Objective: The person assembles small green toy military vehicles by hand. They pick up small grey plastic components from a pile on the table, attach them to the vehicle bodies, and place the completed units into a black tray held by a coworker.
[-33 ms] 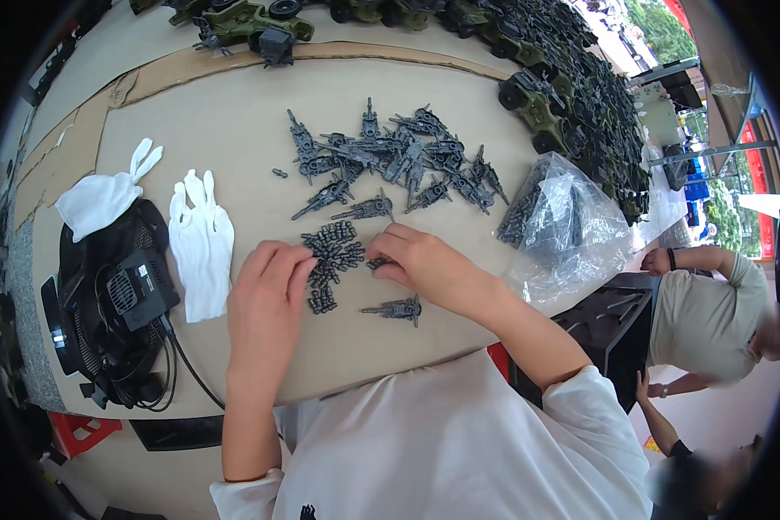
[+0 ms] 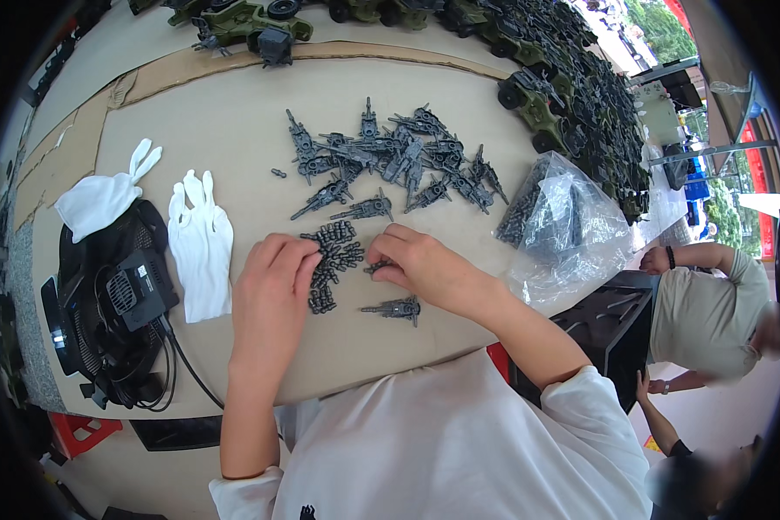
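My left hand (image 2: 273, 282) is closed, its thumb and fingertips pressed together at the left edge of a small pile of dark plastic pieces (image 2: 336, 251); whatever they pinch is hidden. Just right of the pile, my right hand (image 2: 416, 264) pinches a small dark piece (image 2: 376, 267) between thumb and fingers. Below that hand lies a single grey toy gun (image 2: 396, 308), its barrel pointing left. Beyond both hands spreads a loose heap of similar grey toy guns (image 2: 403, 156). One tiny dark part (image 2: 279, 173) lies alone to the left of the heap.
White gloves (image 2: 201, 251) and a black mesh bag with a cabled device (image 2: 134, 290) lie at left. A clear plastic bag of dark parts (image 2: 572, 230) sits at right. Green toy vehicles (image 2: 537, 104) crowd beyond a cardboard strip (image 2: 355, 52). People (image 2: 706, 312) are at far right.
My left hand has shifted very slightly to the right, over the edge of the pile. My right hand and the things on the table look almost the same.
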`<state>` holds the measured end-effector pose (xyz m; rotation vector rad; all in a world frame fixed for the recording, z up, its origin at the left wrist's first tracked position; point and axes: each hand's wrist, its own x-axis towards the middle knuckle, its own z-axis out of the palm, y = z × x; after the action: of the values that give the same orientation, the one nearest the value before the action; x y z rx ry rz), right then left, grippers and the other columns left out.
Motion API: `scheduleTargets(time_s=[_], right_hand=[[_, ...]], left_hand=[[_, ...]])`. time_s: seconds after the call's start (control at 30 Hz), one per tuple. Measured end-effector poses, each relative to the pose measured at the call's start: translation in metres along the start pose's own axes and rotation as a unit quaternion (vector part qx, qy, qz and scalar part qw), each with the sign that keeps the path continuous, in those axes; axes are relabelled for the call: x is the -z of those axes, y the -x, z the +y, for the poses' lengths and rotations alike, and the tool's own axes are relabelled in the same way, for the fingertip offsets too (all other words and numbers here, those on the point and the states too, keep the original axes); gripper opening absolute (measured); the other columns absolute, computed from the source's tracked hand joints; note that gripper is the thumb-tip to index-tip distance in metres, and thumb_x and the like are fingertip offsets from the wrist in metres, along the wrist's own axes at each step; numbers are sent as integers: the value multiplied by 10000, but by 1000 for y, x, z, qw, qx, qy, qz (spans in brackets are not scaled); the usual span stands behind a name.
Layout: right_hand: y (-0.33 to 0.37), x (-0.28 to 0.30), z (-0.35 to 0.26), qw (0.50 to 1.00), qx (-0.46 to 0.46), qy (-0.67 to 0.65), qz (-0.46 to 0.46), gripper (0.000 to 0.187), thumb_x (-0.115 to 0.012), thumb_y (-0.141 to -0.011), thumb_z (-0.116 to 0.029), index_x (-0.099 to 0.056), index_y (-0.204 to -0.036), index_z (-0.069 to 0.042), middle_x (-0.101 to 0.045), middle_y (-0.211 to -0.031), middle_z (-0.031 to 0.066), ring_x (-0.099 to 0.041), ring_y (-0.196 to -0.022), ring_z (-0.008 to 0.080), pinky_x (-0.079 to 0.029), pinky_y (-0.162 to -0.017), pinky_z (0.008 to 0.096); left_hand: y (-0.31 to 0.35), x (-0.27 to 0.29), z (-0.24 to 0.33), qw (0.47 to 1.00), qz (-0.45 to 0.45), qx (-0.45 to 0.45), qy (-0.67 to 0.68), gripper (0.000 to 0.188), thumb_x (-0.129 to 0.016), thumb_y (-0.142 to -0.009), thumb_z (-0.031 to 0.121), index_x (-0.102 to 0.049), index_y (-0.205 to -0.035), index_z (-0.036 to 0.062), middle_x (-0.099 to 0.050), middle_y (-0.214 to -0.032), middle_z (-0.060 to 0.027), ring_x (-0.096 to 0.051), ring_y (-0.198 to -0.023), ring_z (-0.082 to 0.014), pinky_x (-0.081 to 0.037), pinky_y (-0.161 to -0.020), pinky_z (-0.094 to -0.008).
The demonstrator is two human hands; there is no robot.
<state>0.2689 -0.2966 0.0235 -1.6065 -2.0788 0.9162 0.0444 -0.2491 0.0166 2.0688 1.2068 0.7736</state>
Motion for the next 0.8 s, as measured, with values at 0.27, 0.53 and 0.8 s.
scheduleTargets(time_s=[0.27,0.53,0.8], right_hand=[[8,14,-2,964,-182,-195,-17,132,-661,-925,-99,-599,-1014,-24,-601,-860,20,-577,-730,78,-480,-668,236],[37,32,12,913,-277,-283,94,197,-642,-956,-177,-628,-1062,-12,-638,-867,13,-590,-738,74,-490,-635,236],[58,35,26,888,-267,-353,128,209,-633,-960,-123,-640,-1126,3,-665,-948,36,-627,-810,84,-538,-745,241]], left_hand=[[-57,-40,3,990,-22,-109,-90,152,-713,-809,76,-674,-943,15,-601,-930,-83,-566,-903,-275,-482,-787,-389],[-44,-60,25,978,-116,-133,-108,152,-719,-805,105,-647,-928,51,-636,-914,-72,-570,-895,-248,-407,-820,-364],[-31,-82,27,974,-109,-183,-75,326,-762,-758,138,-667,-1064,76,-605,-984,-25,-551,-965,-200,-357,-880,-382]])
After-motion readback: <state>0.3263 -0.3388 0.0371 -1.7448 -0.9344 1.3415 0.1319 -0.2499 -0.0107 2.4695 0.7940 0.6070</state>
